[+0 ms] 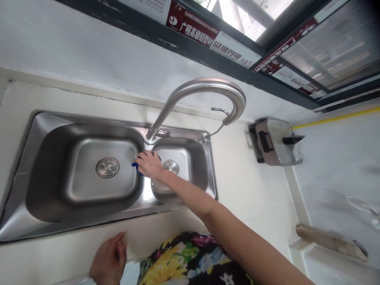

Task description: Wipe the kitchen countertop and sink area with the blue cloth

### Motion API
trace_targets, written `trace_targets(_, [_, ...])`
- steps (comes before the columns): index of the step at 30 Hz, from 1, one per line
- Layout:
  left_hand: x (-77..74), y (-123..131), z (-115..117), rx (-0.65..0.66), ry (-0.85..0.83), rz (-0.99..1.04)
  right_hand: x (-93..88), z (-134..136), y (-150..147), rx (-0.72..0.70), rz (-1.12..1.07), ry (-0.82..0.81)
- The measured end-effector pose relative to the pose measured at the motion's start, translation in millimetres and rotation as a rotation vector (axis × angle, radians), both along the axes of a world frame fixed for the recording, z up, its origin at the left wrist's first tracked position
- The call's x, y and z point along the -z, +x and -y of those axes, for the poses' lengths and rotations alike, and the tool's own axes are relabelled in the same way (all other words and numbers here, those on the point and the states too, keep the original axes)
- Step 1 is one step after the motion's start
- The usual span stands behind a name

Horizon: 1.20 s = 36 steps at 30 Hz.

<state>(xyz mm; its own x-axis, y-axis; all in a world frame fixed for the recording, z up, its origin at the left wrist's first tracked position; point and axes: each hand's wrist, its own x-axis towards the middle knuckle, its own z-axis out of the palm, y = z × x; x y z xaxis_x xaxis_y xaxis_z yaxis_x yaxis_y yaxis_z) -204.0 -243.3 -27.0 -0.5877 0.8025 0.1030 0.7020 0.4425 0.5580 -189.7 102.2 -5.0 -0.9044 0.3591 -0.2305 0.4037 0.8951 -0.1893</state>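
A blue cloth (137,168) is pressed under my right hand (149,164), on the metal divider between the two basins of the steel sink (147,194). Its fingers curl over the cloth, and blue edges stick out on both sides. My left hand (110,257) hangs near the counter's front edge with its fingers curled in; whether it holds anything is hidden. Just behind my right hand rises the curved faucet (208,85). The larger basin (101,190) lies to the left and the smaller one (194,158) to the right, each with a round drain.
A grey and clear plastic container (273,141) stands on the pale counter (246,190) at the right. A thin soap spout (220,109) is near the faucet's end. Beyond are a dark window frame (142,33) and a brownish tube (329,241) at the lower right.
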Motion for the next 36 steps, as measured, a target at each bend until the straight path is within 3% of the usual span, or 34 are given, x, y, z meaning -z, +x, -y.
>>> trace_targets(6, [-0.8, -1, 1, 0.04, 0.02, -0.046, 4.0, -33, -27, 0.037, -0.008, 0.13])
trace_targets(12, [-7.2, 0, -3, 0.023, 0.043, -0.13, 4.5, -38, -20, 0.072, -0.022, 0.065])
trace_targets(16, [-13.3, 1, -9, 0.012, 0.068, -0.202, 1.6, -18, -1, 0.148, -0.055, -0.005])
trace_targets(19, [-15.2, 1, -11, -0.003, 0.082, -0.247, -0.3, 12, 22, 0.169, -0.099, -0.046])
trace_targets(27, [-12.9, 3, -12, -0.044, 0.055, -0.222, -10.5, 106, 73, -0.05, -0.084, -0.183])
trace_targets(31, [-12.6, 0, -14, -0.085, -0.006, -0.135, -16.0, 113, 93, -0.073, -0.072, -0.27])
trace_targets(36, [-12.1, -11, -23, -0.094, -0.149, 0.12, -18.4, 90, 147, 0.1, -0.036, -0.385])
